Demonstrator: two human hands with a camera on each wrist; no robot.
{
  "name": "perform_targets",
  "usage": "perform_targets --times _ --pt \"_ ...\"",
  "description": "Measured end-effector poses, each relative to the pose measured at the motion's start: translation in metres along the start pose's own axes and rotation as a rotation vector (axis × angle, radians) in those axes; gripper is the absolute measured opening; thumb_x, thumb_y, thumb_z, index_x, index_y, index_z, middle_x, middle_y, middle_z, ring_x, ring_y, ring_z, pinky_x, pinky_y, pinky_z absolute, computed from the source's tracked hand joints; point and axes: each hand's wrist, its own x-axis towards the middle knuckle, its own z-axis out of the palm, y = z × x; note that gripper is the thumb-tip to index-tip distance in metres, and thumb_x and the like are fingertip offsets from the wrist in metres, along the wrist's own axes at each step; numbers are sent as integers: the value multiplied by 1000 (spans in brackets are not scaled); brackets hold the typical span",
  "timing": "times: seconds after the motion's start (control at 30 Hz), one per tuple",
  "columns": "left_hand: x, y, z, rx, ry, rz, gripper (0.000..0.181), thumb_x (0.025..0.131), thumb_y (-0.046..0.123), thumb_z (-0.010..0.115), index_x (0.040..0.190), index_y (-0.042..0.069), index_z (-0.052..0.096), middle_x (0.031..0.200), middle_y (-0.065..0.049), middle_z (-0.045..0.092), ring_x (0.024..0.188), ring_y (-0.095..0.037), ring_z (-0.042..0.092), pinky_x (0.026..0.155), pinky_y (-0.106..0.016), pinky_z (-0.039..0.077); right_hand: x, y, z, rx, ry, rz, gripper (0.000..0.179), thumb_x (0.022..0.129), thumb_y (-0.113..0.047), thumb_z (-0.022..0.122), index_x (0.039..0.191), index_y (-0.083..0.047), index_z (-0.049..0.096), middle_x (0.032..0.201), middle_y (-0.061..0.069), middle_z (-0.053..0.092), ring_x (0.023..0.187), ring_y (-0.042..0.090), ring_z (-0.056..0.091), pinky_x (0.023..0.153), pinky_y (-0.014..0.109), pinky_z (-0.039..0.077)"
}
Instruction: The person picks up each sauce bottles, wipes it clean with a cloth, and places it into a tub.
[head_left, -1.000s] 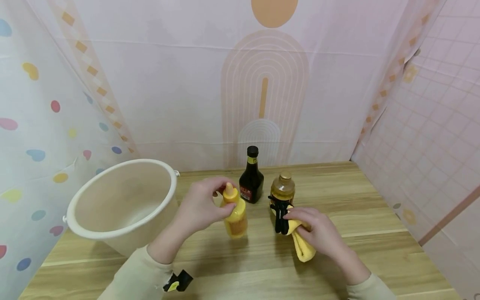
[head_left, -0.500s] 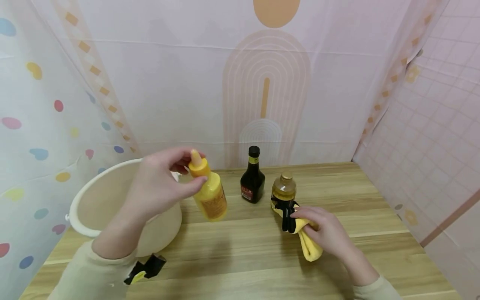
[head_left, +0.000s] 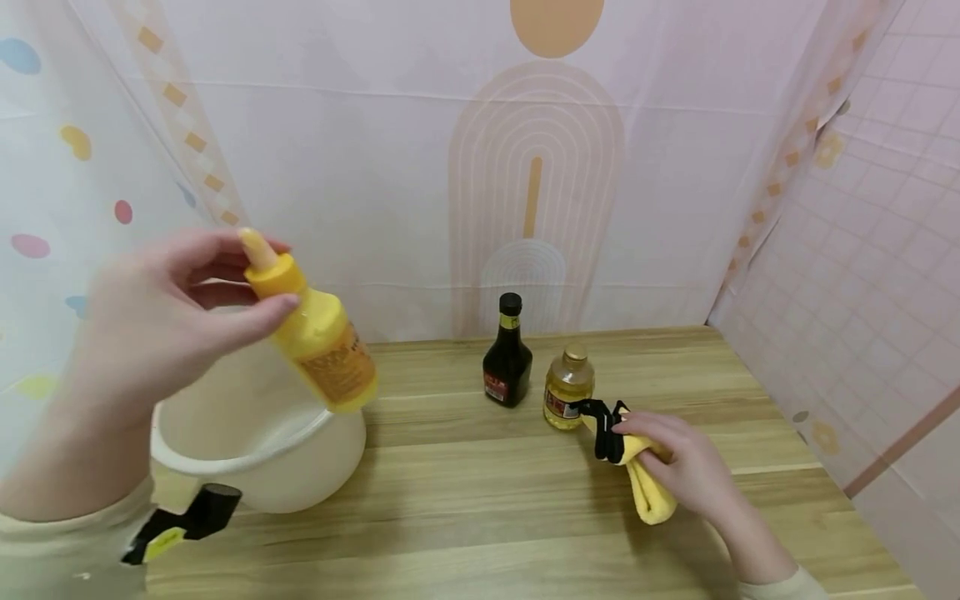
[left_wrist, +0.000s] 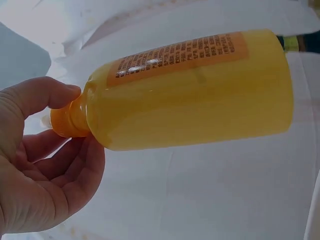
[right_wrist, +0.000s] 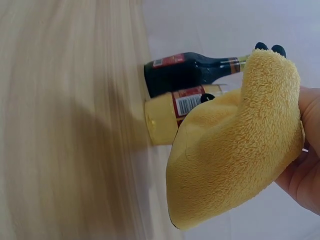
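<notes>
Yellow btl (head_left: 324, 342) moved up/left — L hand (head_left: 161, 321) grips its cap (head_left: 277, 277).

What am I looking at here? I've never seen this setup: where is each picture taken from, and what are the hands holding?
There's no machine, only a person's bare left hand and right hand. The wide picture comes from a head camera, the close ones from a camera on each wrist. The right-wrist view is sideways, so standing bottles seem to lie down.

On the wooden table stand a white bucket, a dark bottle and a clear bottle. The left hand holds a yellow squeeze bottle, tilted, by its top; the right holds a yellow cloth with black parts.
</notes>
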Motion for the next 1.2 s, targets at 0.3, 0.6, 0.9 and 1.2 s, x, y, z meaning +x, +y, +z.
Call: perform_targets --times 0.3,0.6,0.9,1.2 --pt "13 -28 -43 53 18 -166 33 76 -5 81 101 16 74 90 16 72 75 1 68 63 -11 52 -1 5 -8 -5 32 -25 59 63 17 82 109 -19 74 112 4 71 101 27 67 98 9 36" --pt "7 -61 -50 468 -129 -238 31 78 23 85 101 9 69 81 7 69 68 10 56 59 -9 40 -2 3 -12 6 37 -15 57 64 17 81 109 -18 74 113 5 71 101 27 66 98 8 34" --pt "2 -103 -46 608 -349 -208 28 74 18 86 93 8 67 77 0 60 71 -20 52 56 -29 41 -3 4 -11 26 56 -47 56 64 15 81 109 -18 74 111 5 71 101 24 66 98 10 36" --pt "-6 -131 -45 607 -458 -236 30 71 13 86 89 4 65 75 0 55 69 -20 49 58 -32 39 -2 2 -12 33 68 -52 56 64 16 80 108 -18 74 111 5 72 101 24 66 98 9 36"
